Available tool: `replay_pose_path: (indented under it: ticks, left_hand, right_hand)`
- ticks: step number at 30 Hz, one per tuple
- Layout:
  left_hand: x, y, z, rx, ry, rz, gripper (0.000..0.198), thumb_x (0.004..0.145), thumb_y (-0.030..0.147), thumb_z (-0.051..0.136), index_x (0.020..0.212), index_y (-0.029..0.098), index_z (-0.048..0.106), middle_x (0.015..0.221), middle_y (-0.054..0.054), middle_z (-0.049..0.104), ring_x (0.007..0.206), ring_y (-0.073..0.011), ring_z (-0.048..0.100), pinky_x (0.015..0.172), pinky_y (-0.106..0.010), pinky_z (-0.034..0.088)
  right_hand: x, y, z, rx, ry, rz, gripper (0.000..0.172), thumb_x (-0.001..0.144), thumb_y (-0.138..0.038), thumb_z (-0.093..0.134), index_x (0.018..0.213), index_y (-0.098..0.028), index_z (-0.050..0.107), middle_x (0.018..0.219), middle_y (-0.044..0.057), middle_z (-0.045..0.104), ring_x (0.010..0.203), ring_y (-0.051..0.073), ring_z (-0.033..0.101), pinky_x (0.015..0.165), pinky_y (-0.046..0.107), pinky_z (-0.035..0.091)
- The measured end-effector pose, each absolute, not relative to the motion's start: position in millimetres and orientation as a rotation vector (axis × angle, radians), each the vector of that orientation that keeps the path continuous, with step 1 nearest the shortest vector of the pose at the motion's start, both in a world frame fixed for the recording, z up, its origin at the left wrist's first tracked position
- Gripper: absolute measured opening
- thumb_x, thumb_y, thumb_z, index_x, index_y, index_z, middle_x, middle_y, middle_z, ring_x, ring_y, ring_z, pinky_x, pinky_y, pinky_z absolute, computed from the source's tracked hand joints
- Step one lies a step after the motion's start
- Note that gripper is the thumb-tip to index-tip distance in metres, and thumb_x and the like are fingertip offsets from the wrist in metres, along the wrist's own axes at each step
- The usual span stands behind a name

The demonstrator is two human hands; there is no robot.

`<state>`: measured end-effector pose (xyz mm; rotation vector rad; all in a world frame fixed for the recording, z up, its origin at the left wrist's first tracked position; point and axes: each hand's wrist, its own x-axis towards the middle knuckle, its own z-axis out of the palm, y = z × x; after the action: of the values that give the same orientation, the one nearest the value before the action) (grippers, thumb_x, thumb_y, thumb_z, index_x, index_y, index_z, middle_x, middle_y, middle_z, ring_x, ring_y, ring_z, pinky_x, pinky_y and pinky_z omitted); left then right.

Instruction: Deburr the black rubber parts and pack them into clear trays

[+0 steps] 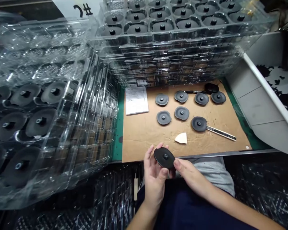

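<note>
Between both hands, just off the near edge of the bench, is a black round disc (163, 158) with a small hub at its centre. My left hand (156, 172) grips it from below and the left, the thumb on its near rim. On the right rim, my right hand (183, 167) pinches the same disc with the thumb on top; its other fingers are partly hidden underneath. Several similar grey discs lie on the cardboard sheet (144, 140). One of them, a disc (199, 124) at the right, rests against or over a slim flat-handled tool (222, 133). Nearer lies a white wedge-shaped pad (181, 138).
Stacked clear plastic trays (158, 48) filled with discs rise behind the cardboard. Another tray stack (86, 118) stands at the left. A printed paper pad (136, 101) lies at the back left. A white bin wall (259, 95) borders the right, and a dark-handled tool (211, 88) lies at the back.
</note>
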<state>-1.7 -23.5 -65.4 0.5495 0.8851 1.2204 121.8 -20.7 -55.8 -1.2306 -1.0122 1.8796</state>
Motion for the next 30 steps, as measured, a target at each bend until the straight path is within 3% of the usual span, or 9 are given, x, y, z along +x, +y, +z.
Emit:
replay_pose_path:
  ticks: [5,8,11,13,15,17,23,27,30]
  left_hand:
    - [-0.3,-21.4,-67.3,0.468,0.886,1.198,0.063,0.074,0.028,0.073,0.129,0.033,0.043,0.141,-0.009,0.044,0.125,-0.0303,0.047,0.105,-0.041,0.039]
    - [-3.5,-15.4,-67.2,0.353,0.898,1.172,0.062,0.077,0.027,0.069,0.132,0.033,0.042,0.141,-0.009,0.044,0.123,-0.0308,0.049,0.104,-0.042,0.04]
    - [-9.9,-5.7,-67.8,0.241,0.876,1.174,0.06,0.08,0.03,0.065,0.135,0.031,0.039,0.136,-0.011,0.049,0.12,-0.0304,0.052,0.104,-0.042,0.04]
    - [-13.9,0.4,-69.4,0.193,0.86,1.196,0.059,0.081,0.03,0.064,0.135,0.031,0.038,0.134,-0.012,0.051,0.12,-0.0308,0.053,0.106,-0.043,0.037]
    - [-16.3,4.9,-71.6,0.168,0.856,1.225,0.057,0.082,0.03,0.063,0.133,0.031,0.039,0.133,-0.012,0.052,0.121,-0.0317,0.051,0.107,-0.045,0.035]
    - [-17.1,7.9,-73.9,0.152,0.853,1.24,0.053,0.081,0.031,0.063,0.13,0.029,0.042,0.133,-0.013,0.052,0.122,-0.0325,0.051,0.108,-0.045,0.034]
    - [-15.0,16.5,-83.1,0.113,0.868,1.239,0.053,0.081,0.035,0.063,0.129,0.027,0.043,0.133,-0.013,0.052,0.123,-0.0312,0.05,0.109,-0.043,0.033]
    - [-13.5,23.4,-94.8,0.135,0.88,1.228,0.054,0.076,0.034,0.068,0.126,0.028,0.046,0.131,-0.011,0.054,0.122,-0.0303,0.051,0.108,-0.044,0.035]
    - [-12.3,25.5,-101.9,0.157,0.884,1.228,0.051,0.075,0.03,0.071,0.122,0.028,0.05,0.129,-0.01,0.055,0.121,-0.0266,0.052,0.104,-0.041,0.039]
  right_hand:
    - [123.7,-15.3,-53.5,-1.276,-1.218,1.752,0.053,0.092,-0.057,0.034,0.07,-0.014,0.056,0.068,0.002,0.053,0.066,0.012,0.049,0.063,0.025,0.038]
    - [131.1,-12.8,-54.0,-1.276,-1.362,1.666,0.042,0.093,-0.048,0.04,0.077,-0.016,0.063,0.072,0.003,0.06,0.069,0.014,0.053,0.067,0.026,0.039]
    - [151.1,-6.6,-60.8,-1.494,-1.635,1.154,0.021,0.091,-0.034,0.05,0.098,-0.024,0.067,0.092,0.004,0.065,0.09,0.018,0.055,0.084,0.032,0.04]
    - [166.3,0.0,-70.9,-1.68,-1.822,0.752,0.023,0.088,-0.029,0.055,0.109,-0.026,0.064,0.108,0.006,0.061,0.105,0.023,0.051,0.094,0.04,0.036]
    - [177.6,7.5,-83.3,-1.786,-1.983,0.602,0.033,0.086,-0.028,0.056,0.118,-0.025,0.06,0.12,0.01,0.055,0.111,0.028,0.046,0.096,0.046,0.036]
    - [182.8,14.6,-94.4,-1.802,-2.054,0.625,0.036,0.087,-0.025,0.052,0.123,-0.024,0.057,0.124,0.011,0.053,0.109,0.028,0.047,0.094,0.046,0.039]
    - [173.9,26.8,-97.1,-1.819,-1.849,0.714,0.029,0.092,-0.028,0.045,0.117,-0.018,0.053,0.104,0.009,0.062,0.09,0.019,0.058,0.081,0.033,0.048]
    - [159.6,38.1,-84.1,-1.767,-1.677,1.108,0.022,0.089,-0.031,0.053,0.107,-0.02,0.057,0.089,0.001,0.066,0.071,0.013,0.06,0.06,0.022,0.047]
    - [145.2,52.9,-77.2,-1.693,-1.595,1.323,0.019,0.088,-0.029,0.055,0.104,-0.022,0.062,0.082,-0.001,0.066,0.067,0.011,0.058,0.058,0.021,0.045]
